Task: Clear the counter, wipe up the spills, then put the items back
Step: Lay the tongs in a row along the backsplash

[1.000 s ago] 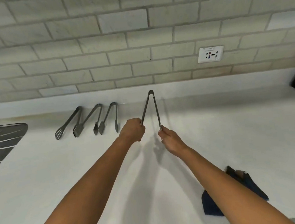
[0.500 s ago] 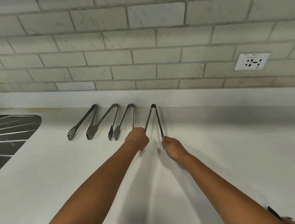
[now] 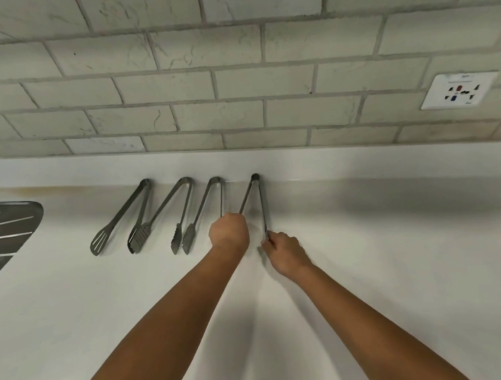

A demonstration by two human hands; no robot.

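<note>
Nearest me, my two bare forearms reach out over the plain white countertop (image 3: pixel 73 326). My left hand (image 3: pixel 228 231) is curled into a fist around the tip of one arm of the black-capped, slim grey metal tongs (image 3: pixel 257 198); my right hand (image 3: pixel 285 252) pinches the tip of the other arm between thumb and fingertips. The tongs lie splayed open in a narrow V, hinge end against the low white upstand at the back, tips toward me.

I judge these light and stiff, springy at the hinge, with smooth metal that could slide on the counter. Holding each arm near its tip gives me control of the spread; the hinge cap would be the better single grip for lifting.

To their left, three more pairs of grey metal tongs (image 3: pixel 181 214) lie in a row, hinges also to the upstand. Further left is a dark ribbed drainer (image 3: pixel 1 232). Beyond, the pale grey brick-tiled wall (image 3: pixel 233 79) carries a white socket plate (image 3: pixel 458 89).
</note>
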